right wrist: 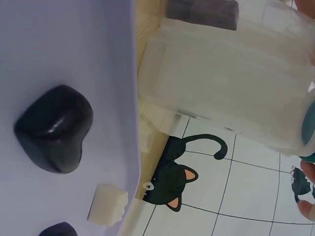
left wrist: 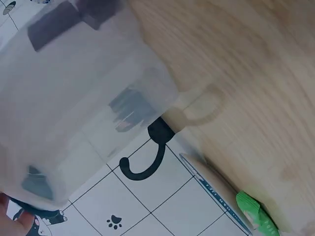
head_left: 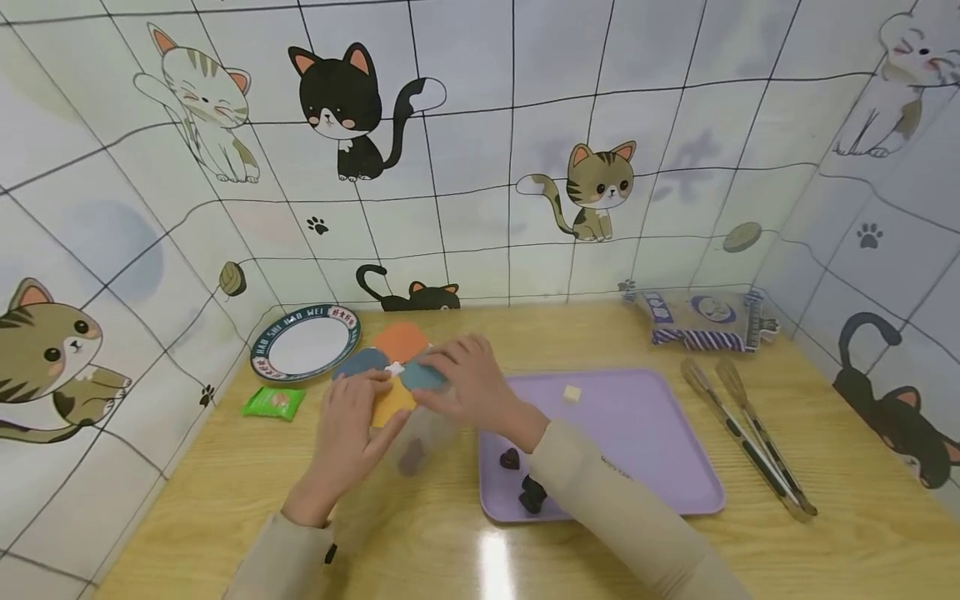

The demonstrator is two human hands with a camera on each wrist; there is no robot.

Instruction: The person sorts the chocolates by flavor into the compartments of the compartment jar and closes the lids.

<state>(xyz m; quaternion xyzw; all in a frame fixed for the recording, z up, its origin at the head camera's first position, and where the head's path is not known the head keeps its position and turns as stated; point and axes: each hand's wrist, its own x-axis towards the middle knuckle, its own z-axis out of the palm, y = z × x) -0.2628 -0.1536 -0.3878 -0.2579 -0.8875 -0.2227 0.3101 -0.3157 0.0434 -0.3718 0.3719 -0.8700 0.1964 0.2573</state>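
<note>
A translucent plastic container (right wrist: pixel 216 83) has a lid (head_left: pixel 402 342) of orange, yellow and blue petals round a small white centre. My left hand (head_left: pixel 345 425) grips it on its left side, fingers over the blue and yellow petals. From the right, my right hand (head_left: pixel 472 383) holds the rim by the teal petal, thumb near the yellow one. Dark pieces (right wrist: pixel 202 14) show through the cloudy wall. To the right, a purple tray (head_left: pixel 637 442) bears dark heart-shaped pieces (right wrist: pixel 54 129) and small pale blocks (right wrist: pixel 108 205).
A blue-rimmed plate (head_left: pixel 306 342) stands at the back left, with a green wrapped packet (head_left: pixel 273 403) before it. Metal tongs (head_left: pixel 750 437) lie right of the tray. Behind them is a blue-and-white bag (head_left: pixel 705 319), close to the cat-patterned wall covering (head_left: pixel 480 192).
</note>
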